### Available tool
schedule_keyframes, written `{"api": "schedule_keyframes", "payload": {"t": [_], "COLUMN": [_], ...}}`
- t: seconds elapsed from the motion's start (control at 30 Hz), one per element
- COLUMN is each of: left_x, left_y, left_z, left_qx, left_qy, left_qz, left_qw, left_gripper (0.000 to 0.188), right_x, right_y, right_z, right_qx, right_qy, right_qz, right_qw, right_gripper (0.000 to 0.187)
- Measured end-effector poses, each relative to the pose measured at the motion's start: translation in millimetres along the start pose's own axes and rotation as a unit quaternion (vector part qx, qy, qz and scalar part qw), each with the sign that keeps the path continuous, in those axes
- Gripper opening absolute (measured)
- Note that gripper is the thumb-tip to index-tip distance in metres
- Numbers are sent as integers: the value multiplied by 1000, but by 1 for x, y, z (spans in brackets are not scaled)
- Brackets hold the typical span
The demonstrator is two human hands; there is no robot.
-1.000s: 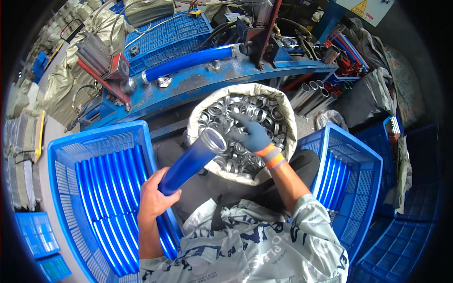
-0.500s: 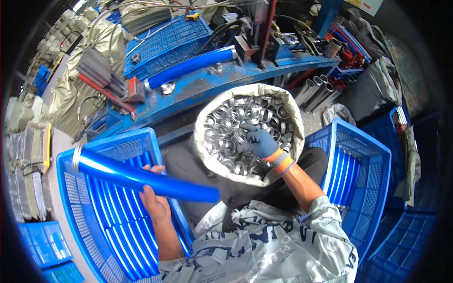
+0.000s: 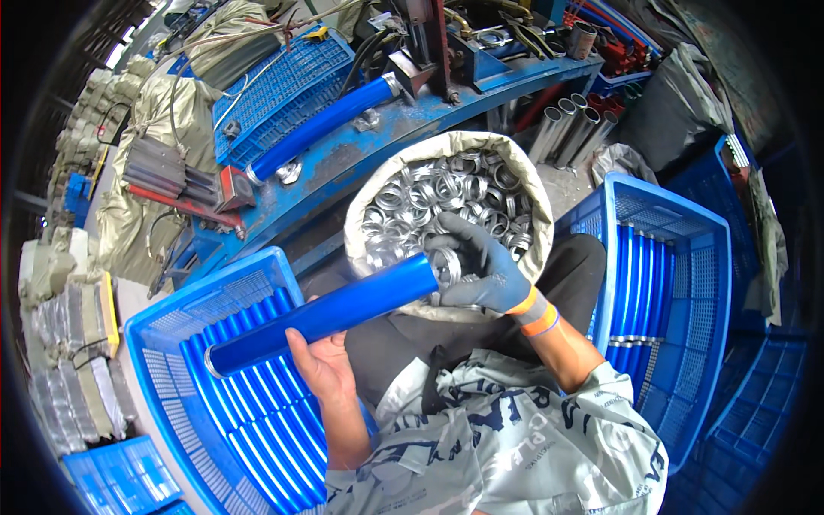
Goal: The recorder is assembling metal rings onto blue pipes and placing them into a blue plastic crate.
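My left hand [image 3: 324, 367] is wrapping the blue tube [image 3: 343, 311], which is slanting from above the crate [image 3: 161, 371] to the sack's rim [image 3: 536, 193]; my right hand [image 3: 489, 273], half-curled, is pinching a silver ring [image 3: 445, 264] beside the tube's end.

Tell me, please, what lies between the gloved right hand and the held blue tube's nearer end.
In the head view, a silver ring lies there, held in the right hand at the end of the blue tube; whether they touch is unclear.
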State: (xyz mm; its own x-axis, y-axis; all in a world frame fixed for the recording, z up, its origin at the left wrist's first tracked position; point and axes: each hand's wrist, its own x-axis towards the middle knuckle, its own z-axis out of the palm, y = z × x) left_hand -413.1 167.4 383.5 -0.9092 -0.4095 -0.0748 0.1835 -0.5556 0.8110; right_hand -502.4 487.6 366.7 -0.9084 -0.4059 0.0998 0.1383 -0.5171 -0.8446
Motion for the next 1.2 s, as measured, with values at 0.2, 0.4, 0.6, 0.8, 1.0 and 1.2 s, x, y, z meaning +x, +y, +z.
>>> {"api": "schedule_keyframes", "payload": {"t": [0.2, 0.4, 0.6, 0.8, 1.0, 1.2], "left_x": [-2, 6, 25, 49, 63, 82], "left_y": [1, -7, -16, -10, 24, 2], "left_z": [-4, -5, -10, -8, -26, -22], "left_qx": [-1, 6, -24, -95, -129, -126], "left_qy": [0, 4, 25, 65, 53, 32], "left_qz": [-6, -5, -19, -62, -43, -62], "left_qw": [1000, 1000, 999, 991, 989, 990], "left_gripper": [61, 59, 66, 74, 64, 56], "right_x": [-6, 3, 25, 120, 314, 433], "right_y": [9, 16, -5, 2, 4, 33], "right_z": [7, 2, 9, -40, -6, -94], "right_qx": [5, -174, -72, -272, -504, -824], "right_qy": [32, 58, 43, 84, 76, 139], "right_qz": [43, -2, 82, -50, -200, -213], "right_qw": [999, 983, 993, 957, 837, 506], "right_gripper": [101, 78, 88, 61, 66, 60]}}
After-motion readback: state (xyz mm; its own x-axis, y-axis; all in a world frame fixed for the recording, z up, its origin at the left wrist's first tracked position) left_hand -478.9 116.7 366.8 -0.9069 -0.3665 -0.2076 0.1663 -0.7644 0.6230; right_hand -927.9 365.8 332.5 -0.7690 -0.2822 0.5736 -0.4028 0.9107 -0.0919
